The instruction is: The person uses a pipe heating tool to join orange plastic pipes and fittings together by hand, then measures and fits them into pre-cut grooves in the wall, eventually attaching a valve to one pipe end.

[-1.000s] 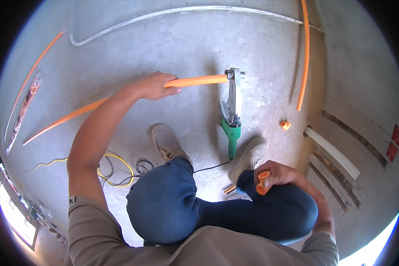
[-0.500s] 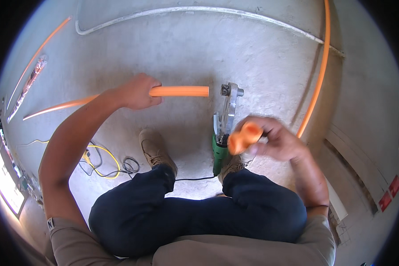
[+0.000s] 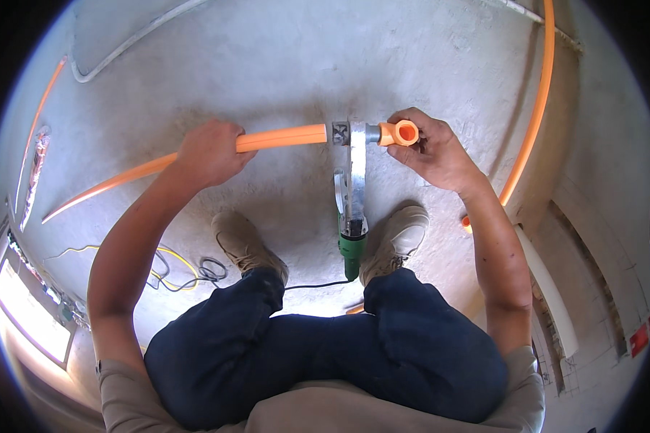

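Note:
My left hand (image 3: 208,153) is wrapped round a long orange plastic pipe (image 3: 285,137), whose cut end points right. Just beyond that end, across a narrow gap, is the dark socket (image 3: 340,133) of a pipe welding iron (image 3: 357,184) with a flat metal plate and green handle (image 3: 352,249). On the plate's other side, a grey metal spigot (image 3: 372,134) meets the mouth of an orange tee fitting (image 3: 390,134). My right hand (image 3: 435,155) grips this tee between thumb and fingers, its side opening facing up. How far it sits over the spigot I cannot tell.
The iron stands between my shoes (image 3: 249,242), its black cord (image 3: 314,285) running left. Yellow and black cables (image 3: 184,270) lie at left. Another orange pipe (image 3: 533,108) curves along the right, near a small orange fitting (image 3: 466,224) and a white pipe (image 3: 549,292).
My right hand has carried the orange tee up and inward to the iron's spigot. My left hand keeps the pipe, its end now closer to the dark socket. The view has shifted.

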A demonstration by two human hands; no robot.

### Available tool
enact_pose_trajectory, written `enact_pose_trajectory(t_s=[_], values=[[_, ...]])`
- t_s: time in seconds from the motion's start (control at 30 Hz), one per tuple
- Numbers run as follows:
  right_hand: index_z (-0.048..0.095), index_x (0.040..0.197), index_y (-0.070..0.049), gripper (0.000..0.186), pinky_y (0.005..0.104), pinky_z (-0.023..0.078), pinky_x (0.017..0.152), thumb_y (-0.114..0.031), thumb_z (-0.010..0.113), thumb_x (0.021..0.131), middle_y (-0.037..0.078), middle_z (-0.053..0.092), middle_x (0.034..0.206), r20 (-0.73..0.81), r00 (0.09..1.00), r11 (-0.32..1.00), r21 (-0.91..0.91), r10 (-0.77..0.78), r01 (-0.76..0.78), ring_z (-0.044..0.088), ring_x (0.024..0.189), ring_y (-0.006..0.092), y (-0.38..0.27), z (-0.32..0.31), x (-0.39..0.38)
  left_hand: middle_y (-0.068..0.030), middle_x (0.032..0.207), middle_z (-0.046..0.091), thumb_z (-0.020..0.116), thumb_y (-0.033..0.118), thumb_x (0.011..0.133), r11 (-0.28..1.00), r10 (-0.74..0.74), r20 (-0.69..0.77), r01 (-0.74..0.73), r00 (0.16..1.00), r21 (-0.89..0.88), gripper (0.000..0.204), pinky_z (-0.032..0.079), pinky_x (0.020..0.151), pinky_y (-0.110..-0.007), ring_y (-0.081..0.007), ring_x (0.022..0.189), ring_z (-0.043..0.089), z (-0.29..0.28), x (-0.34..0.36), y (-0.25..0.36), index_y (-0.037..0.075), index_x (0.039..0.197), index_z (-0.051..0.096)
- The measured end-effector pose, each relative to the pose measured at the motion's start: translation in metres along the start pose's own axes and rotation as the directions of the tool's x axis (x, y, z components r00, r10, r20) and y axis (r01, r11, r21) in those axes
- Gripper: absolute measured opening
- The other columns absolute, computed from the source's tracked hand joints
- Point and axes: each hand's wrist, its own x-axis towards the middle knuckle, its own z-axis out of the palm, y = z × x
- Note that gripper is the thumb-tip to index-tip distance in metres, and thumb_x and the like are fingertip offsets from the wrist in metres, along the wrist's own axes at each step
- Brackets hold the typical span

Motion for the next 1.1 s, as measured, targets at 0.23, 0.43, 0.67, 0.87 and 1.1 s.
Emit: enact_pose_trajectory(t_s=[0.23,0.43,0.67,0.87,1.1], values=[[0.066,0.125,-0.007,0.039,0.0288,0.049,0.073,-0.01,0.082,0.09,0.002,0.07,0.097,0.043,0.998,0.995,-0.094,0.045,-0.041,0.059,0.085,0.0107,-0.005,-0.006,0.004,-0.0163,0.09,0.073,0.068,0.033,0.093,1.0,0.016,0.043,-0.016,0.999,0.013,0.029,0.056,0.083,-0.049,-0.0365,0.091,0.07,-0.003,0.002,0.006,0.006,0.096,0.075],[0.067,0.124,-0.008,0.034,0.0323,0.056,0.08,-0.014,0.08,0.093,0.005,0.072,0.095,0.107,0.99,0.996,0.025,0.087,-0.09,0.066,0.086,0.014,-0.007,-0.007,0.01,-0.019,0.09,0.073,0.07,0.031,0.091,0.999,0.026,0.016,-0.026,1.0,-0.028,0.027,0.054,0.083,-0.051,-0.0391,0.091,0.069,0.005,0.006,0.001,0.004,0.093,0.075],[0.067,0.125,-0.009,0.034,0.0324,0.056,0.082,-0.014,0.079,0.093,0.005,0.073,0.096,0.115,0.992,0.996,-0.07,0.062,-0.054,0.067,0.088,0.0145,-0.011,-0.009,0.01,-0.0181,0.089,0.074,0.068,0.029,0.092,1.0,0.014,0.094,-0.014,0.995,0.0,0.027,0.057,0.081,-0.048,-0.0361,0.088,0.072,0.001,0.009,0.005,0.003,0.096,0.075],[0.067,0.12,-0.007,0.03,0.0319,0.054,0.073,-0.012,0.079,0.093,0.005,0.072,0.09,0.118,0.993,0.994,-0.11,0.022,-0.009,0.065,0.08,0.0144,-0.011,-0.009,0.012,-0.02,0.09,0.073,0.069,0.027,0.09,0.999,-0.005,0.095,0.01,0.995,-0.05,0.026,0.056,0.083,-0.048,-0.0381,0.09,0.071,0.001,0.011,0.005,0.002,0.095,0.076],[0.066,0.118,-0.006,0.03,0.0328,0.054,0.071,-0.011,0.079,0.092,0.008,0.073,0.089,0.118,0.993,0.989,-0.14,-0.033,0.049,0.067,0.076,0.0173,-0.015,-0.008,0.014,-0.0208,0.098,0.074,0.067,0.028,0.091,0.998,-0.043,0.191,0.051,0.981,-0.038,0.03,0.056,0.084,-0.048,-0.0378,0.094,0.071,-0.005,0.014,0.004,0.001,0.101,0.075]])
